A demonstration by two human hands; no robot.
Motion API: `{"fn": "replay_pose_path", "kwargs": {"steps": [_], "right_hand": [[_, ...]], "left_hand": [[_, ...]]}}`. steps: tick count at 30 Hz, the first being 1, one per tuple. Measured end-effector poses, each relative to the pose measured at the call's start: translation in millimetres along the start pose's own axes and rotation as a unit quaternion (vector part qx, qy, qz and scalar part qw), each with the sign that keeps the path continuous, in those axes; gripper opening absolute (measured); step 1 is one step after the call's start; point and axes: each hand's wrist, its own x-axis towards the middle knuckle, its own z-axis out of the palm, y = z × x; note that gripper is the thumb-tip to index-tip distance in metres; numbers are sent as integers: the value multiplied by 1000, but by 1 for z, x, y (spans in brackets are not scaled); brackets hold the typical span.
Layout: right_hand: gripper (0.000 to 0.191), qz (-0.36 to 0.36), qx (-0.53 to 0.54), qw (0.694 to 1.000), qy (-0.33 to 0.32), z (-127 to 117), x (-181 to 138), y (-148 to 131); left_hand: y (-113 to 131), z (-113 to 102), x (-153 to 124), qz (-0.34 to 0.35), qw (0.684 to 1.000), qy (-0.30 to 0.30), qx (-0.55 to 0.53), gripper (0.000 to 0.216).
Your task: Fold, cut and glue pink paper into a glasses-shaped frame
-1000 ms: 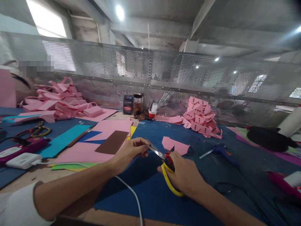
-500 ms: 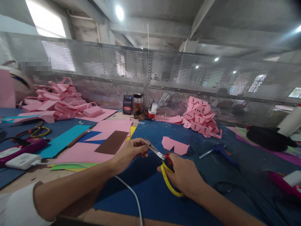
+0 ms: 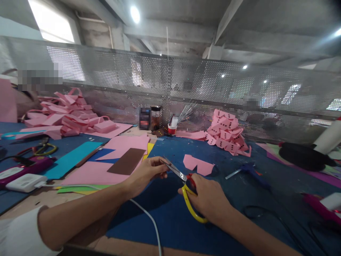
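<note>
My right hand [image 3: 209, 195] grips a pair of scissors [image 3: 182, 176] by its red and yellow handles. The metal blades point up and left, toward my left hand [image 3: 149, 172]. There, thumb and fingers are pinched together at the blade tips. Whatever lies between those fingers is too small and hidden to make out. Just beyond the scissors, a pink paper cutout [image 3: 198, 165] with a notched lower edge rests on the dark blue mat [image 3: 149, 220].
Pink folded paper pieces [image 3: 64, 113] are heaped at the left, dotted pink pieces [image 3: 225, 129] at the back right. A brown sheet [image 3: 127, 161] tops coloured paper. A blue glue gun [image 3: 253, 174] lies right. A white cable [image 3: 149, 217] crosses the mat below my left wrist.
</note>
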Motion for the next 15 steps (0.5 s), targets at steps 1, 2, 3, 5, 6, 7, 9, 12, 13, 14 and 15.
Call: {"fn": "replay_pose_path", "kwargs": {"steps": [1,2,3,5,6,7,9,12,13,14,15], "right_hand": [[43,1,-1,1000,0,1,0,0],[44,2,-2,1000,0,1,0,1],[44,2,-2,1000,1,2,0,1],[44,0,1,1000,5,2,0,1],[44,0,3,1000,6,2,0,1],[43,0,4,1000,6,2,0,1],[43,1,8,1000,3,1,-1,1],[41,2,15,1000,2,-1,-1,1],[41,2,18,1000,2,0,-1,2],[41,2,20,1000,2,0,-1,2],[41,2,20,1000,2,0,-1,2]], "left_hand": [[0,0,0,-2,1000,0,-1,21],[1,0,0,-4,1000,1,-1,21],[1,0,0,-6,1000,3,-1,21],[1,0,0,-10,1000,5,0,22],[1,0,0,-11,1000,5,0,22],[1,0,0,-12,1000,4,0,22],[1,0,-1,-13,1000,2,4,22],[0,-1,0,-12,1000,2,16,21],[-1,-1,0,-11,1000,2,19,20],[-1,-1,0,-10,1000,2,21,20],[-1,-1,1,-9,1000,2,23,19]]}}
